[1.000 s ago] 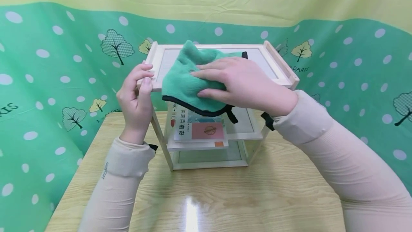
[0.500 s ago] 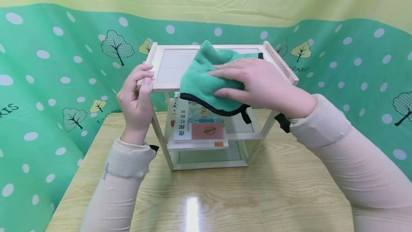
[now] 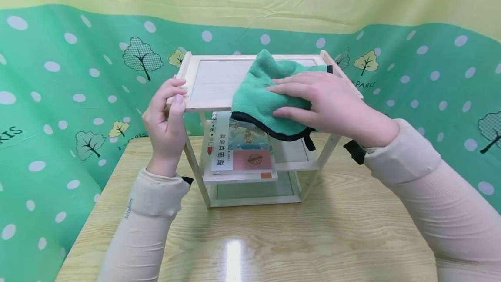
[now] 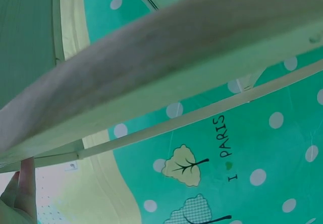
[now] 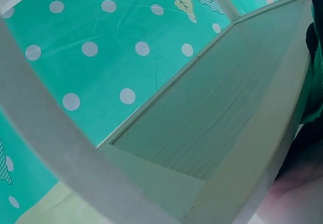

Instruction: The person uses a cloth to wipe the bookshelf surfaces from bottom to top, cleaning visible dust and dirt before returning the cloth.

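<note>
A small white wooden shelf rack [image 3: 215, 79] stands on the table, seen from the front in the head view. My left hand [image 3: 166, 116] grips the left end of its top board, thumb at the front corner. On the right half of that board lies a green cloth [image 3: 254, 92] with black edging. My right hand [image 3: 325, 103] presses on the cloth, fingers stretched out over it. The cloth's front edge and a black loop hang over the board's front. In the right wrist view the underside of the top board [image 5: 202, 93] shows, with the right hand [image 5: 298, 196] partly at the edge.
Books [image 3: 250, 160] lie on the left of the middle shelf, the top one with a picture cover. Below is a bottom shelf [image 3: 254, 201]. The wood-grain table [image 3: 297, 247] carries the rack. A green and yellow patterned curtain [image 3: 78, 82] hangs behind and at both sides.
My right hand has slid the cloth rightward across the top board, uncovering more of its left part and of the book below. The left hand has stayed at the left end.
</note>
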Demonstrator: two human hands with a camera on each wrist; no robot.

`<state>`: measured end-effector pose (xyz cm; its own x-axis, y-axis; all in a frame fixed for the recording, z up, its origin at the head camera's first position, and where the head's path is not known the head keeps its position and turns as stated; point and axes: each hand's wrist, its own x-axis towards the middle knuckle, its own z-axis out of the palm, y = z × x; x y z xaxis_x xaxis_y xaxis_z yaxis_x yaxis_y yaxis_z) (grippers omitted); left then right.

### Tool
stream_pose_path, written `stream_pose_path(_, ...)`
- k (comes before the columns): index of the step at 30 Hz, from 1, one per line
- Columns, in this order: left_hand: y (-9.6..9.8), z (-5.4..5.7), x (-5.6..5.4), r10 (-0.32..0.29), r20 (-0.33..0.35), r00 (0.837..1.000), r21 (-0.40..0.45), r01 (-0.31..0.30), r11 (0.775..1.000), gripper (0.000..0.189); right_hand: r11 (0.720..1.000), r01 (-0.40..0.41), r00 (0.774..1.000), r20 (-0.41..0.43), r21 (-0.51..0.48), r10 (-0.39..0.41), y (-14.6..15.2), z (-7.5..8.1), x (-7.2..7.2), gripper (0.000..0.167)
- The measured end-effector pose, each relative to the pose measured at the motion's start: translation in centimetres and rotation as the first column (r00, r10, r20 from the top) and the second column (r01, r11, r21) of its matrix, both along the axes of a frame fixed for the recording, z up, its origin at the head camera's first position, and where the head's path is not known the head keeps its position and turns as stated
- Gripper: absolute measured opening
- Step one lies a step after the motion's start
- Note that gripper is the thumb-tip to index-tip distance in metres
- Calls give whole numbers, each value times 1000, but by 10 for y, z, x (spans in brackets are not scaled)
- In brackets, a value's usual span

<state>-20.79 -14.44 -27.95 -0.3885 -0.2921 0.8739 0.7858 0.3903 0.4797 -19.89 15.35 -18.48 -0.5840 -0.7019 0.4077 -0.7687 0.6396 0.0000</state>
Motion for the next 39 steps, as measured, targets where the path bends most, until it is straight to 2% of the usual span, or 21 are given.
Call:
stream_pose_path(5, 0, -1, 0, 2, 2, 1000, 1, -2, 1000, 35, 1000, 15, 1000, -23, -15, -15, 3, -2, 2, 48)
stream_pose_path(13, -1, 0, 1, 4, 5, 1000, -6, -4, 1000, 35, 998, -18, 999, -34, -55, 16, 6, -5, 2, 46)
stream_pose_path(24, 1, -1, 0, -17, 3, 1000, 3, 17, 1000, 35, 977, -93, 993, -95, -192, 75, 11, -12, 3, 42)
stream_pose_path(32, 0, 0, -1, -16, -6, 1000, -2, 16, 1000, 35, 974, -103, 989, -124, -199, 80, 16, -15, 3, 42)
stream_pose_path(39, -1, -1, -1, -20, -1, 1000, -8, 20, 1000, 36, 970, -88, 993, -98, -228, 67, 20, -15, 3, 42)
